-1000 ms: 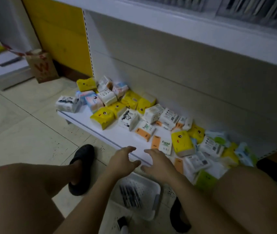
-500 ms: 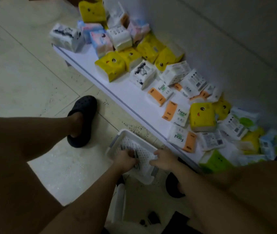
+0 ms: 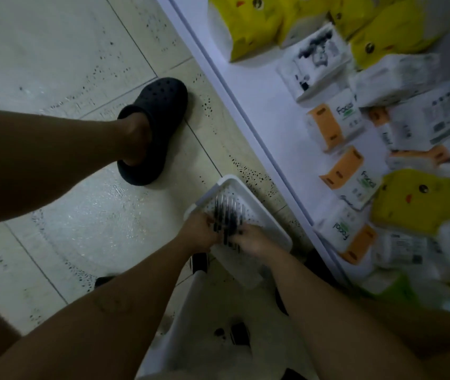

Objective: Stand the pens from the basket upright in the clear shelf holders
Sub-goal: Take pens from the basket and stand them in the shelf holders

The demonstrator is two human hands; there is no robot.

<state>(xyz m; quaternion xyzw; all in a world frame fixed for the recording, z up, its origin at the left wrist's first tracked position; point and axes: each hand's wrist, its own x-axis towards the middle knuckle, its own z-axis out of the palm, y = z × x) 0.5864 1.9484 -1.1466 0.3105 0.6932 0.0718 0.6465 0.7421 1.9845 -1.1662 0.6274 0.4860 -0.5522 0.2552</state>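
Pens (image 3: 228, 219) are held as one dark bundle low in the white basket (image 3: 225, 181), with the fingers of the left hand (image 3: 200, 231) curled round them and the right hand (image 3: 251, 238) pinching from the other side. Finer finger detail is lost to blur. "Facial" is read on orange-and-white tissue packs (image 3: 336, 124) on the shelf (image 3: 259, 105) beside.

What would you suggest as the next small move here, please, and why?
Probably lift the pens clear of the white basket. The left hand and right hand both seem to grip the black bundle, fanned inside the basket on the floor; no clear holders are in view.
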